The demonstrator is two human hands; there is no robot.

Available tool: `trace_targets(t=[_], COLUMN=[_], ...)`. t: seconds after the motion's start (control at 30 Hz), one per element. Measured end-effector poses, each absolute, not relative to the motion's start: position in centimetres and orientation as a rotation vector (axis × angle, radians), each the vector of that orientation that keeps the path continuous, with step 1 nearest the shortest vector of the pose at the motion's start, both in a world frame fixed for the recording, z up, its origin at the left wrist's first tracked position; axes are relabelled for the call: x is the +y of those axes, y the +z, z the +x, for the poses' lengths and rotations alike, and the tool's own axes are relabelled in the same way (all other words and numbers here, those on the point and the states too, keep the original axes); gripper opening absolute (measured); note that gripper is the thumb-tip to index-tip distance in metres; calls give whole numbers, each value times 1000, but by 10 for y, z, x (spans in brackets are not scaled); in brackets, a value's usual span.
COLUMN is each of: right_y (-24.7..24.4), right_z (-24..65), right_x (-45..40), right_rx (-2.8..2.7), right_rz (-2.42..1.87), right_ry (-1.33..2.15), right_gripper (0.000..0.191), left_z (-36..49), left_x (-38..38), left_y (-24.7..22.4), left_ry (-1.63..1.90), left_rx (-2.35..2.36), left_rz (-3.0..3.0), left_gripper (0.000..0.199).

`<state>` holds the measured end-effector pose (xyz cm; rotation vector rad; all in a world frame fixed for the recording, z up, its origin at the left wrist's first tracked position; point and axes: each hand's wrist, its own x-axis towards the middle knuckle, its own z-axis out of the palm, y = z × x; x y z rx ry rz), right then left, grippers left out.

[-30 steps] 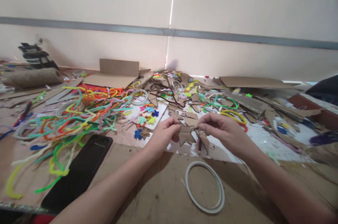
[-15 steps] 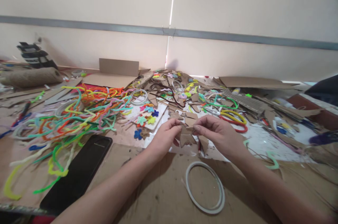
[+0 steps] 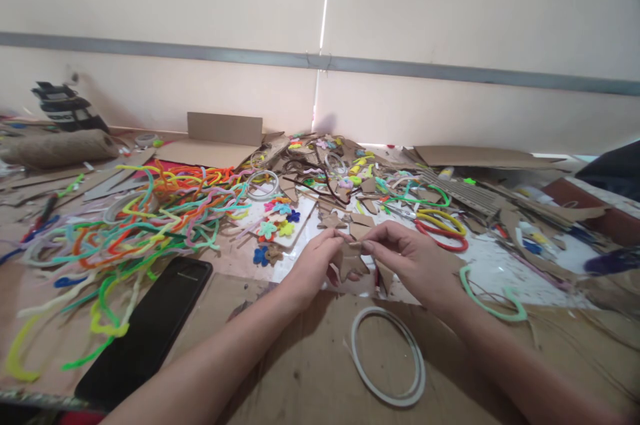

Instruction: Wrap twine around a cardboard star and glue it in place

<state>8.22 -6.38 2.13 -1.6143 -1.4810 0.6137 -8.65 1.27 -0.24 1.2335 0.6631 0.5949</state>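
Observation:
Both hands meet over the middle of the worktable, pinching a small brown cardboard cut-out (image 3: 353, 265) with pointed corners that looks like a star. My left hand (image 3: 323, 261) grips its left side, fingers partly behind it. At its upper right edge, my right hand (image 3: 400, 255) pinches with thumb and forefinger. Just beyond the fingers lies another cardboard star (image 3: 331, 220). Nearer to me, a roll of white tape (image 3: 356, 355) lies flat on a cardboard sheet (image 3: 295, 358). A pencil (image 3: 377, 278) shows partly below the cut-out.
Colourful pipe cleaners (image 3: 150, 211) heap at the left, beside a black phone (image 3: 145, 328). Small felt-like flowers (image 3: 267, 230) sit left of my hands. Scissors with red and yellow handles (image 3: 443, 228) lie at right. A twine roll (image 3: 60, 147) and cardboard scraps (image 3: 465, 191) stand farther back.
My right hand has shifted slightly left and down, and my left hand slightly down, with the cardboard cut-out between them. The cardboard star behind and the mint pipe cleaner at right show more.

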Motion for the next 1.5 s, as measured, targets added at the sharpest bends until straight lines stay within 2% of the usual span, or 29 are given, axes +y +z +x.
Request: trace_targets(t=[0.4, 1.0, 1.5], right_y=[20, 29, 33], right_z=[79, 90, 91], right_x=[-65, -65, -64], right_rx=[-1551, -1547, -1627], right_rz=[-1592, -1590, -1592], right_ry=[547, 480, 433], right_gripper=[15, 16, 13], left_z=[-82, -84, -87], left_x=[8, 12, 9], left_y=[-7, -7, -2], left_ry=[662, 768, 718], left_rx=[639, 625, 648], left_rz=[1207, 1327, 1506], left_gripper=[33, 24, 22])
